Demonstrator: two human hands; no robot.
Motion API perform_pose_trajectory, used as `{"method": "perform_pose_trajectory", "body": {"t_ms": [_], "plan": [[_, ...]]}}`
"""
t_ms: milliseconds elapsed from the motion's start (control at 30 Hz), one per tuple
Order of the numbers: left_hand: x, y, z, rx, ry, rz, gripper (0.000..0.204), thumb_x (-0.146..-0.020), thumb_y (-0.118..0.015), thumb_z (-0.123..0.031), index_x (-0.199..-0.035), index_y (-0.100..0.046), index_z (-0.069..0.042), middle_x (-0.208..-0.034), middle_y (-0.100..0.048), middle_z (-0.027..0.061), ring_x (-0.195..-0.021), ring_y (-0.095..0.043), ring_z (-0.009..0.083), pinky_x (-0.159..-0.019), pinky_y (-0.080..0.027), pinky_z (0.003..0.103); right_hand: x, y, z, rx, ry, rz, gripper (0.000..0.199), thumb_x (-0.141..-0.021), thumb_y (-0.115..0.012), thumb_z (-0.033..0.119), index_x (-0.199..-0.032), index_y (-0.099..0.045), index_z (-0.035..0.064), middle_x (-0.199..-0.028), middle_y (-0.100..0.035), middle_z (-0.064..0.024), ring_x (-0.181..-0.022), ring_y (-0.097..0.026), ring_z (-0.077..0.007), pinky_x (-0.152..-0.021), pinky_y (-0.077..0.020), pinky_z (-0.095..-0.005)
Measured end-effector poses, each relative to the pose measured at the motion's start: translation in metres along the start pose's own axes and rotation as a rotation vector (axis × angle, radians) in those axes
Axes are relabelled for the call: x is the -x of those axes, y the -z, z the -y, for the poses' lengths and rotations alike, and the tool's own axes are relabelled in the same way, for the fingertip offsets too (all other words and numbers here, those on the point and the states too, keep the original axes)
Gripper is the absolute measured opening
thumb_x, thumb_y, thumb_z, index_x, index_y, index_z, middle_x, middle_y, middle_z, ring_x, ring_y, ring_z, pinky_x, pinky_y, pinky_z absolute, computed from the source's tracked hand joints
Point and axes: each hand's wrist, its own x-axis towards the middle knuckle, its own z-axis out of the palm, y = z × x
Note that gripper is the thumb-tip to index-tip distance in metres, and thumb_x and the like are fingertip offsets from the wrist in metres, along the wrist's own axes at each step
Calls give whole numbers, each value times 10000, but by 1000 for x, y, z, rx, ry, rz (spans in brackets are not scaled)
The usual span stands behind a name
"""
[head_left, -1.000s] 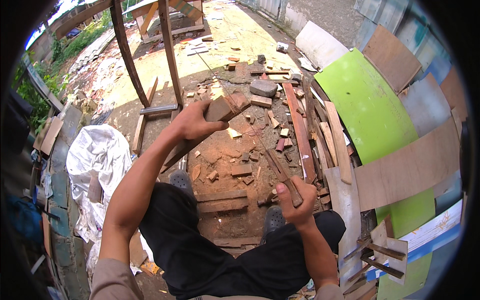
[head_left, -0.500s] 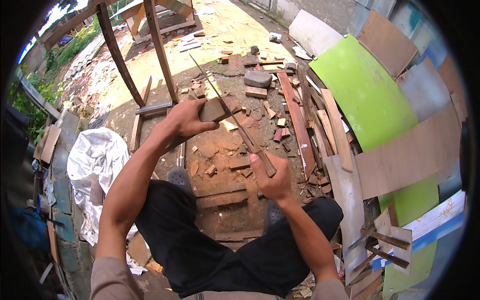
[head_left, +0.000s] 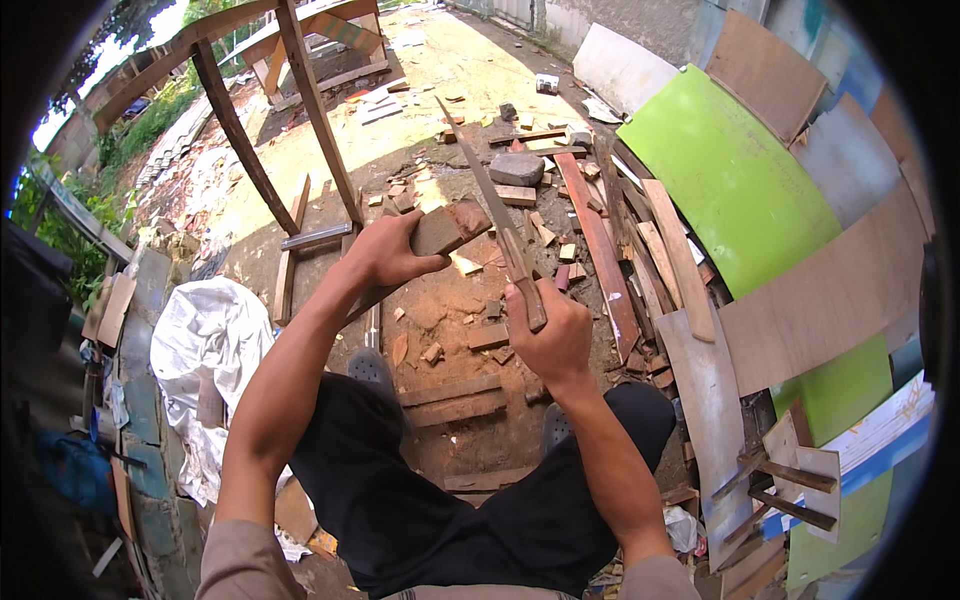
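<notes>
My left hand [head_left: 392, 250] is wrapped round a brown wooden board [head_left: 448, 228], whose blunt end points forward and right, past my thumb. Under my forearm runs the board's near part, mostly hidden. In my right hand [head_left: 556, 335] is a handsaw [head_left: 487, 185] gripped by its wooden handle, its long narrow blade slanting forward and left. The blade passes just right of the board's end, seemingly apart from it. Both hands are above the ground between my knees.
Wood offcuts and sawdust cover the ground, with a grey stone block [head_left: 517, 168] ahead. Long planks [head_left: 597, 250] and a green panel [head_left: 730, 180] lie at right. At left are a white sack [head_left: 212, 335] and an upright wooden frame [head_left: 318, 110].
The saw has moved right, off the board it crossed before, and its blade now points more steeply forward. My left hand still grips the board.
</notes>
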Motion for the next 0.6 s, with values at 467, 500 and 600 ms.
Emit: {"method": "perform_pose_trajectory", "body": {"t_ms": [467, 500, 600], "plan": [[27, 1, -2, 96, 48, -102, 861, -727, -794, -657, -1183, -648, 59, -954, -732, 243, -888, -729, 351, -838, -549, 420, -19, 93, -112, 375, -731, 251, 429, -883, -667, 421, -914, -759, 3, -842, -722, -253, -858, -711, -430, -764, -536, -482], [28, 0, -1, 103, 46, -106, 862, -724, -797, -655, -1180, -647, 61, -950, -733, 244, -883, -730, 351, -835, -550, 419, -16, 95, -116, 380, -733, 227, 422, -884, -665, 416, -904, -761, 5, -842, -722, -253, -859, -711, -429, -763, -536, -480], [28, 0, -4, 129, 58, -104, 855, -717, -806, -648, -1168, -649, 62, -940, -733, 245, -872, -729, 354, -836, -551, 417, -11, 103, -136, 536, -672, 292, 424, -863, -709, 407, -1072, -741, 39, -961, -738, -230, -964, -705, -409, -840, -532, -485]]}}
